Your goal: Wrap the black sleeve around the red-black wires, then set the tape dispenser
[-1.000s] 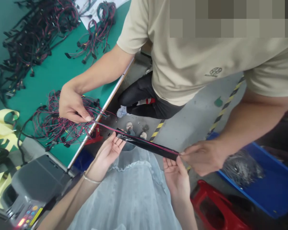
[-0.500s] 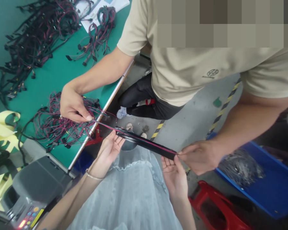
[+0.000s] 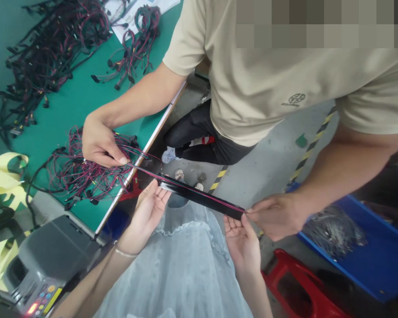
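Note:
A glossy black strip point(image 3: 202, 199) is stretched between my two hands, slanting down to the right. My left hand point(image 3: 152, 201) grips its left end between thumb and fingers. At the right end my right hand point(image 3: 241, 236) pinches it, palm up. Thin red and dark wires point(image 3: 146, 171) run along the strip. Another person's hand point(image 3: 102, 143) pinches the wires beyond the strip's left end, and that person's other hand point(image 3: 278, 216) holds them at the right end, close to my right fingertips.
Wire bundles point(image 3: 86, 170) and a larger harness pile point(image 3: 53, 53) lie on the green table point(image 3: 76, 101). A grey machine point(image 3: 56, 249) stands lower left. On the right are a blue bin point(image 3: 368, 265) and a red stool point(image 3: 295, 282).
The black strip looks flatter and smoother at its left end. My left hand has shifted very slightly left and up. Both hands keep their grip, and the other person's hands are almost unmoved.

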The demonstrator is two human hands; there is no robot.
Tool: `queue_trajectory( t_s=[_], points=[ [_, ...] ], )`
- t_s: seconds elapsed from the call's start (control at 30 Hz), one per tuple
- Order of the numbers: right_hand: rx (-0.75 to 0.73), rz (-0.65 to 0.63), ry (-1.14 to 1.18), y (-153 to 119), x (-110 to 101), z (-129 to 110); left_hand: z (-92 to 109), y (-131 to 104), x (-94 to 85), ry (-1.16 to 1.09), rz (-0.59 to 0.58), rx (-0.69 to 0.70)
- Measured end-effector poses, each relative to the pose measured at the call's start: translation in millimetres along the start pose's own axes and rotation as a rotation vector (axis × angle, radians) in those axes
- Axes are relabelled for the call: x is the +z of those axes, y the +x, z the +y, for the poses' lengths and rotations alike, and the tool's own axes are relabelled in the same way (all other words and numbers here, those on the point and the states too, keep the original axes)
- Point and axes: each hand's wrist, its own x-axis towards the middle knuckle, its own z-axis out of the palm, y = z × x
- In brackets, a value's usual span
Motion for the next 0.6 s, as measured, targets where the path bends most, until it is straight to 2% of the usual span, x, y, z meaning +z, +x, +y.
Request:
queue_trajectory(
  t_s=[0.13,0.33,0.6],
  points=[
    [0.004,0.007,0.012,0,-1,0,3,-5,3.7,0.005,-0.011,0.007],
    [0.013,0.001,0.017,-3,2,1,7,-6,-0.9,0.032,-0.067,0.042],
    [0.134,0.001,0.141,-10,10,-1,20,-2,-3.1,0.071,-0.137,-0.001]
  ],
)
